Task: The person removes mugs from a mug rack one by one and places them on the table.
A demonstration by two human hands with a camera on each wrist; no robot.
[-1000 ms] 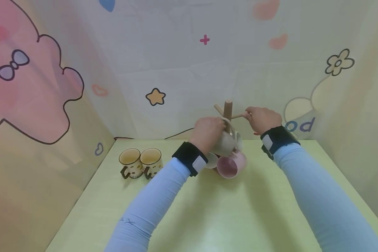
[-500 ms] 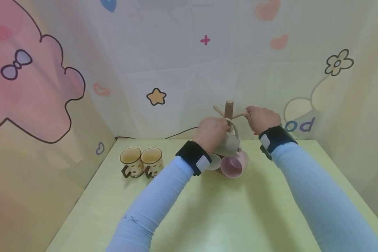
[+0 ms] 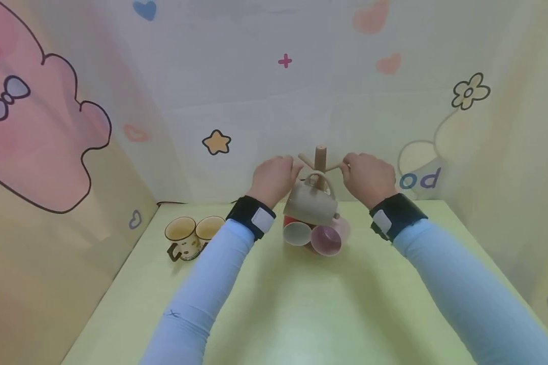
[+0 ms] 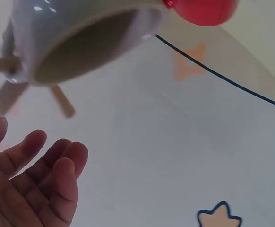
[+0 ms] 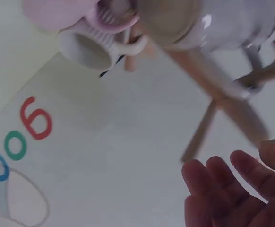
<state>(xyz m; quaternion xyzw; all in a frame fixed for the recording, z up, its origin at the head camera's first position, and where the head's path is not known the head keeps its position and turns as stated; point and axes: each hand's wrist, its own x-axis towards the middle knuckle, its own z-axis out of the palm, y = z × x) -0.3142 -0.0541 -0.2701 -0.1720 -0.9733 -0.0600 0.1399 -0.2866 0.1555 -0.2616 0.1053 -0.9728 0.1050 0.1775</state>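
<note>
A wooden mug tree point(image 3: 320, 158) stands at the back of the table. A grey mug point(image 3: 310, 207) hangs tilted by its handle on the tree's front peg. Beside that mug, my left hand point(image 3: 274, 180) holds nothing; its fingers are loosely bent and apart from the mug in the left wrist view. On the other side, my right hand point(image 3: 370, 177) has its fingertips right at the end of a peg, fingers relaxed. Below the grey mug are a red mug point(image 3: 289, 221) with a pale inside and a pink mug point(image 3: 343, 230). A white mug point(image 5: 88, 49) hangs behind, visible in the right wrist view.
Two cream mugs point(image 3: 181, 230) with dark rims and brown handles stand upright at the table's left; my left sleeve partly covers one. A printed cloth wall point(image 3: 246, 101) closes off the back and sides. A dark cable point(image 3: 171, 203) runs along the back edge.
My left hand has let go of the grey mug and drawn back to the left; the mug now hangs on the peg. The right hand stays by the peg's end. The head view has shifted slightly.
</note>
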